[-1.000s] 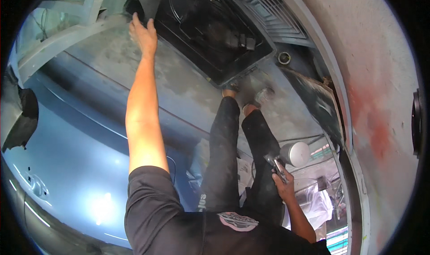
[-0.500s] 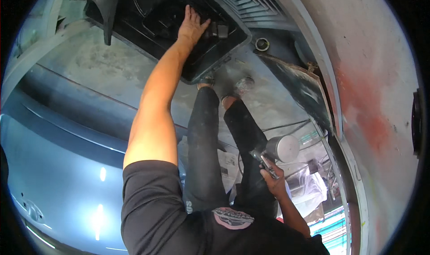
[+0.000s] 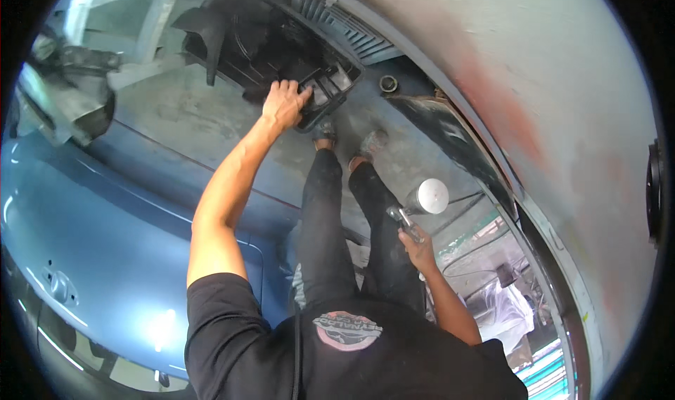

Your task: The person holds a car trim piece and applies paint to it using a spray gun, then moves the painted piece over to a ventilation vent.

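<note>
My left hand reaches up to a large black molded plastic panel on the floor, its slightly bent fingers apart and touching the part near a raised rectangular section. My right hand grips a metal spray gun with a round silver cup, held beside my right leg. My dark-clad legs stretch toward the panel, with my feet near its lower edge.
A blue painted car panel lies along the left, with dark parts above it. A grey, red-stained wall curves along the right, beside a slatted grille and leaning dark board. Hoses and translucent plastic sit lower right.
My left hand moved right onto the black panel, and its fingers are now more bent. The view has shifted, bringing dark parts at upper left into sight. The spray gun stays in my right hand.
</note>
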`<state>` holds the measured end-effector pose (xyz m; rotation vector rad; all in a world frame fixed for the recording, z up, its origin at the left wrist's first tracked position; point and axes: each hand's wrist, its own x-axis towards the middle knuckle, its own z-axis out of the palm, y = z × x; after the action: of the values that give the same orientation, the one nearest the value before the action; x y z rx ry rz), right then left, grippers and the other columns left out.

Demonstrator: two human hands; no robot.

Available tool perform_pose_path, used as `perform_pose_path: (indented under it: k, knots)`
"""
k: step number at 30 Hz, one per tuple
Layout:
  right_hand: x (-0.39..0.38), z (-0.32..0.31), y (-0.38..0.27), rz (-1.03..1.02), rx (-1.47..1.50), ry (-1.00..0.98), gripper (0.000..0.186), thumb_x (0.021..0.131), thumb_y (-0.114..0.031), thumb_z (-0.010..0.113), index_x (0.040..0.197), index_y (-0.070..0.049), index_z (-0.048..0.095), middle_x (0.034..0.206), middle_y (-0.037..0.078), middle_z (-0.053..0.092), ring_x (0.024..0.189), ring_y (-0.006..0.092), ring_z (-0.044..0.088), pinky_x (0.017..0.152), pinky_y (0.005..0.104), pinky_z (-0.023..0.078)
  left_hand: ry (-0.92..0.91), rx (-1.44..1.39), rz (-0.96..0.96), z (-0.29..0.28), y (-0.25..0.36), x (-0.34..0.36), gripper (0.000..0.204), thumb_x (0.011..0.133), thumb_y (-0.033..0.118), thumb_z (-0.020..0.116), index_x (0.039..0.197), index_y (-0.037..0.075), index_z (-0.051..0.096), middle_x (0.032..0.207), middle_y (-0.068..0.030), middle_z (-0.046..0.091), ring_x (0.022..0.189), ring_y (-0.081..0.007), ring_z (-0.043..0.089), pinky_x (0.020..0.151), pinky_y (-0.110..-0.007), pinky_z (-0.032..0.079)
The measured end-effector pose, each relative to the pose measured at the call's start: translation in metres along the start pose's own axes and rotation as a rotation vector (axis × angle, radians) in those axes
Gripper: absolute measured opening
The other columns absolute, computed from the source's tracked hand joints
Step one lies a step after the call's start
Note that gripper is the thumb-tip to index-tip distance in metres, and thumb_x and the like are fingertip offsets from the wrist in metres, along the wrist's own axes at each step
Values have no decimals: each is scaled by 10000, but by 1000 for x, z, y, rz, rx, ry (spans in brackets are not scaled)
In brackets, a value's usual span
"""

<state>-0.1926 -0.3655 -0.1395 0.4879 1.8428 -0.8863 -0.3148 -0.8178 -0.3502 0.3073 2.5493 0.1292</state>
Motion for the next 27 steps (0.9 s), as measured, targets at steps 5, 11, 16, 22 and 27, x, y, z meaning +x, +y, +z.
perform_pose_path:
  k: [5,11,16,22,27]
  knots:
    - [-30,5,8,24,97,171,321,942,-324,715,1003,-13,671,682,11,571,587,112,537,556,296,436,-27,-496,-49,-42,42,-69,747,817,432,769,1463,157,515,1073,-207,650,1038,-384,659,919,-480,505]
    - [-80,18,35,-105,133,389,454,952,-411,695,1095,18,661,735,108,665,646,226,629,619,384,494,-193,-1172,100,-102,134,-102,870,774,351,805,1460,-64,467,1333,-265,638,1224,-353,637,1024,-403,491]
    - [-146,10,7,-164,55,556,569,950,-459,670,1249,25,652,967,267,717,920,415,695,819,432,529,-561,-1401,145,-162,213,-79,756,850,276,761,1441,-92,468,1353,-210,617,1204,-285,610,1023,-367,480]
    - [-194,6,-30,-292,171,798,483,949,-387,683,1226,9,667,970,258,700,894,373,704,775,436,529,-495,-1066,237,-159,292,-39,786,963,467,667,1467,-89,435,1368,-225,596,1232,-288,588,1012,-389,488]
    - [-192,7,2,-304,247,875,483,942,-380,692,1235,3,666,991,266,705,927,400,700,807,446,535,-501,-1022,76,-204,354,-62,710,970,382,658,1489,-41,419,1315,-209,621,1191,-308,608,918,-407,539]
